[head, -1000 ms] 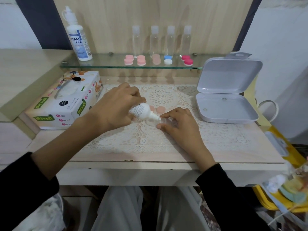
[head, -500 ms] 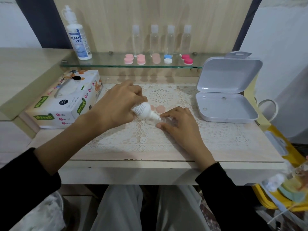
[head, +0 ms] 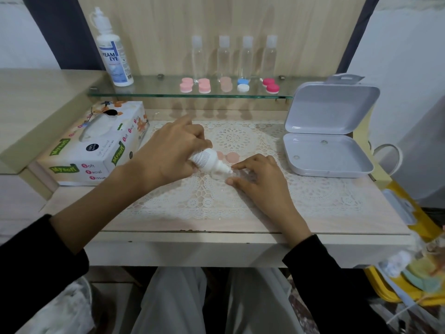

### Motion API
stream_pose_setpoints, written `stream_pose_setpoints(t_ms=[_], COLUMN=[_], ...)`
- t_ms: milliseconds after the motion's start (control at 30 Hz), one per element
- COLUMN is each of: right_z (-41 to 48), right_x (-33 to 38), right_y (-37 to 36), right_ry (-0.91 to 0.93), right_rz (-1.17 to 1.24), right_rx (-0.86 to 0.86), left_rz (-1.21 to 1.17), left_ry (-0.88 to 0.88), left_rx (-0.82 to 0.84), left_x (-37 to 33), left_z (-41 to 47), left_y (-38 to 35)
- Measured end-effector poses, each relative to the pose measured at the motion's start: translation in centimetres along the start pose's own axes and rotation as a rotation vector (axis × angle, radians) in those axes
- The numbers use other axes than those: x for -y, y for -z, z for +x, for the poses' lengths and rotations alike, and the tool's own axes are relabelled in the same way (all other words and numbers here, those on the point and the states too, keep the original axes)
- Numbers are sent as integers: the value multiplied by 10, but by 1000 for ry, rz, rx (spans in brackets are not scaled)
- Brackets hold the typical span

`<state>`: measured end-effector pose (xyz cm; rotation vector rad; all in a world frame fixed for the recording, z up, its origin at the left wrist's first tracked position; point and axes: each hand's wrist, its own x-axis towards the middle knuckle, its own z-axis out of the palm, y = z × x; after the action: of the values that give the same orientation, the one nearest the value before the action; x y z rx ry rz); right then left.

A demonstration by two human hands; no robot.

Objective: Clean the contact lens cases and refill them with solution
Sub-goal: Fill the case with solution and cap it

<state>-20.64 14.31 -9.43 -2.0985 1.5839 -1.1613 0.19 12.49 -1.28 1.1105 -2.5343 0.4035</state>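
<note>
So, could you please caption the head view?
Left hand tilts small bottle over a lens case held by right hand.

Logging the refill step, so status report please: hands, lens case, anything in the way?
Left hand grips small bottle, nozzle tipped down at lens case. Right hand pinches the case on the mat. Two caps lie behind, not in the way.

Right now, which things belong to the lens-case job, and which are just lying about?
Job: small white dropper bottle gripped by left hand; clear lens case pinched by right hand; two peach round caps on the lace mat; coloured lens cases on the glass shelf.
Lying about: floral tissue box; open grey plastic box; four clear capped bottles.
</note>
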Motion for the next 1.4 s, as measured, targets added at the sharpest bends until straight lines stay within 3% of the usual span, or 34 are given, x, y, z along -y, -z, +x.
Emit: stream_pose_setpoints(t_ms=[467,733,1167,1400], right_z=[1,0,-2,-1], right_x=[0,1,2,3], right_y=[0,0,2,2], right_ry=[-8,-15,-27,-24], right_rz=[-5,-3,20,10], right_rx=[13,15,19,25], left_rz=[-34,-252,-829,-1034], left_ry=[43,341,961,1017], left_rx=[-3,-35,-462,-520], left_x=[2,3,9,11], left_z=[-7,-25,-35,-43], left_y=[-6,-24,-47,-53])
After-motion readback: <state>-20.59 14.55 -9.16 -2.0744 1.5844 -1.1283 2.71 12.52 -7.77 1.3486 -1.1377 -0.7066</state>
